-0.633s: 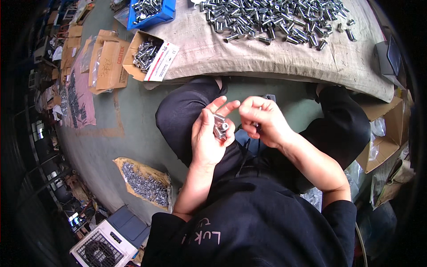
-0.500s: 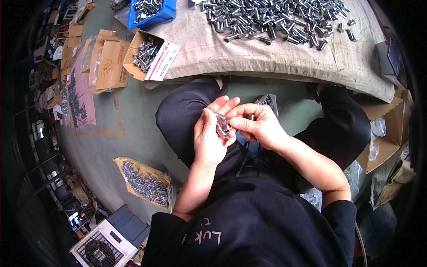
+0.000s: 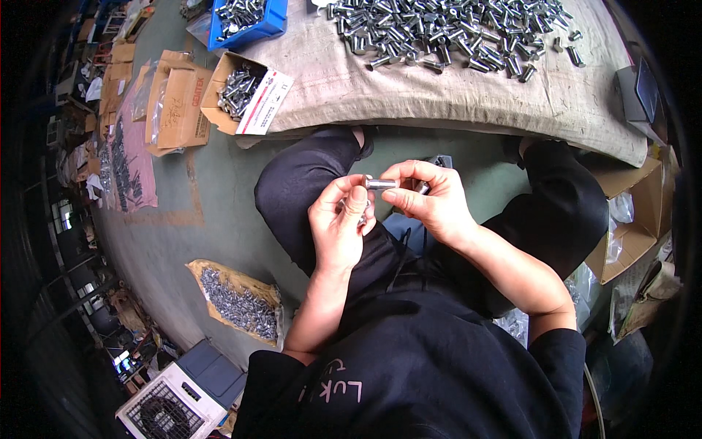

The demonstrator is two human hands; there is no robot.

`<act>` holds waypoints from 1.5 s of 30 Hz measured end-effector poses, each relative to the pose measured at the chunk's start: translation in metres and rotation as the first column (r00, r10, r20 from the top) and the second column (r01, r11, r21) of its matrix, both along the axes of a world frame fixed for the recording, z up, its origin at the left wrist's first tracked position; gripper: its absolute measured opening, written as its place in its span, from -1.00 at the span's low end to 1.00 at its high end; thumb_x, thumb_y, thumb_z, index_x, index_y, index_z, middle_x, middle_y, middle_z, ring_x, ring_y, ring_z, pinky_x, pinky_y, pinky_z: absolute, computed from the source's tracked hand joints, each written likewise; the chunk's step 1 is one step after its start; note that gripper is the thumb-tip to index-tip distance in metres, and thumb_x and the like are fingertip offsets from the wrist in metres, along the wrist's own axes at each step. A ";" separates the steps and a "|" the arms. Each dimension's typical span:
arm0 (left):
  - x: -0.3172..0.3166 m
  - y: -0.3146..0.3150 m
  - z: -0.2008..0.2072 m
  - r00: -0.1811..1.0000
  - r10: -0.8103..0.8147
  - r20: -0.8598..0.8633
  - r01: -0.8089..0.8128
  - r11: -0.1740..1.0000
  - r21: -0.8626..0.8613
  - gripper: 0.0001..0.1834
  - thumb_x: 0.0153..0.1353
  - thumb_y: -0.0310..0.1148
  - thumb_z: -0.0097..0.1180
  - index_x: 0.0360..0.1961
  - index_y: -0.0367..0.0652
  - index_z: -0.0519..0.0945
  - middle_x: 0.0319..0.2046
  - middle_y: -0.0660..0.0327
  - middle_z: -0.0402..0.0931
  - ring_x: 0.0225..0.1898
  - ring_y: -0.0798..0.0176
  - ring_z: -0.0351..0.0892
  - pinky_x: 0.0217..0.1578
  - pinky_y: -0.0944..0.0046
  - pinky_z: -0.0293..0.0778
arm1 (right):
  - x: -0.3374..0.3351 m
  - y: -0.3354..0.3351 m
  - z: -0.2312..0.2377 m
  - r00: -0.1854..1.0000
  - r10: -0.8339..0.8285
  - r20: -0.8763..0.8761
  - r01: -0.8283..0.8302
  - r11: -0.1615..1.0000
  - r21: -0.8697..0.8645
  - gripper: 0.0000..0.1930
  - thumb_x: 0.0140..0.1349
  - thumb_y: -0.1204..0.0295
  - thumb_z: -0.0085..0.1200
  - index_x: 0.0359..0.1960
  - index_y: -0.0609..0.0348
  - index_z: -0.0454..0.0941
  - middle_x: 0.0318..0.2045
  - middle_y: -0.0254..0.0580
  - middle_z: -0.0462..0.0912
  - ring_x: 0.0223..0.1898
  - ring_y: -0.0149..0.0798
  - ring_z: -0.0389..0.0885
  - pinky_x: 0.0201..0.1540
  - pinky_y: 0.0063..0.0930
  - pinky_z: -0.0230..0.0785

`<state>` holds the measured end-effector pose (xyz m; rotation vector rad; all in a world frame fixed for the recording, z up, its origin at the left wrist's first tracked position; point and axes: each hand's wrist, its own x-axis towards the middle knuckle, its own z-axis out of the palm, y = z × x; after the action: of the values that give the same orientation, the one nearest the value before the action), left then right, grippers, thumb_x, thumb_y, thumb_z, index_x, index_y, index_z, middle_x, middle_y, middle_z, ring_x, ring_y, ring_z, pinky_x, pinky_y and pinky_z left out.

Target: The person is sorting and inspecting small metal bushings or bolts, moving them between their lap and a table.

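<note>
Between the fingertips of both hands, a shiny headed metal pin [image 3: 382,184] lies sideways, head end to the left. My left hand [image 3: 335,230] pinches the head end, and more small metal parts show partly among its curled fingers. At the pin's other end, my right hand [image 3: 441,208] grips with thumb and forefinger. A second metal pin [image 3: 422,188] is tucked in the right hand's fingers, mostly hidden. Both hands are above my lap. Many similar pins [image 3: 453,33] lie heaped on a cloth-covered surface [image 3: 351,99] in front of me.
At the front left stand a blue bin [image 3: 259,31] and a cardboard box [image 3: 219,110], both holding metal parts. An open carton [image 3: 179,106] is beside them. Small parts lie on a sheet [image 3: 274,282] at my left. Another carton [image 3: 636,219] stands at my right.
The pin has come up out of the left palm and is now held level between both hands. My left fingers have curled in; the right hand has turned and risen slightly.
</note>
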<state>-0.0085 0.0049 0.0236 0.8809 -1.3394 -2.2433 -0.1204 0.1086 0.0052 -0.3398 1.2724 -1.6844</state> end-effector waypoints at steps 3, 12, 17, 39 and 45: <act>-0.001 0.000 0.004 0.999 0.000 0.034 0.001 1.000 -0.010 -0.75 0.16 -0.35 0.04 -0.21 -0.31 0.48 -0.50 0.27 0.43 -0.58 0.55 0.34 -0.70 0.60 0.22 | 0.003 0.000 -0.004 0.998 -0.044 -0.039 0.043 0.999 -0.029 -0.80 -0.02 0.48 0.21 -0.31 0.20 0.56 -0.54 -0.51 0.49 -0.53 -0.65 0.28 -0.47 -0.75 0.19; -0.002 0.000 0.007 0.995 -0.012 0.095 0.011 1.000 0.014 -0.70 0.17 -0.39 0.02 -0.10 -0.31 0.46 -0.49 0.26 0.46 -0.58 0.56 0.33 -0.70 0.60 0.22 | 0.000 0.000 -0.002 0.995 -0.055 0.088 0.060 0.997 -0.053 -0.77 -0.01 0.53 0.18 -0.27 0.20 0.53 -0.53 -0.44 0.46 -0.57 -0.61 0.34 -0.53 -0.75 0.20; -0.002 -0.001 0.007 0.993 -0.015 0.113 0.013 1.000 0.020 -0.72 0.17 -0.44 0.01 -0.09 -0.31 0.46 -0.49 0.28 0.45 -0.59 0.56 0.31 -0.68 0.60 0.21 | 0.001 0.000 -0.006 0.994 -0.066 -0.092 0.054 0.990 -0.128 -0.77 -0.02 0.56 0.17 -0.26 0.23 0.53 -0.46 -0.44 0.43 -0.55 -0.60 0.33 -0.51 -0.74 0.21; -0.006 -0.002 0.013 0.999 -0.027 -0.040 0.034 0.977 0.210 -0.62 0.24 -0.43 -0.27 0.06 -0.34 0.29 -0.16 -0.01 0.44 -0.54 0.48 0.33 -0.68 0.56 0.22 | -0.004 -0.002 0.000 0.915 0.105 0.390 -0.057 0.990 -0.133 -0.84 0.07 0.41 0.14 -0.35 0.20 0.50 -0.62 -0.37 0.50 -0.71 -0.60 0.29 -0.72 -0.77 0.05; -0.006 0.002 0.011 0.998 -0.067 0.016 0.067 0.997 -0.029 -0.61 0.24 -0.42 -0.28 0.06 -0.38 0.27 -0.19 -0.07 0.45 -0.64 0.41 0.37 -0.73 0.53 0.22 | -0.001 -0.001 -0.001 0.981 0.193 0.018 -0.189 0.974 -0.128 -0.80 0.08 0.44 0.13 -0.28 0.28 0.54 -0.48 -0.36 0.57 -0.44 -0.57 0.47 -0.37 -0.68 0.32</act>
<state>-0.0149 0.0066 0.0342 0.8563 -1.4253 -2.2647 -0.1210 0.1077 0.0042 -0.4948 1.0781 -1.6016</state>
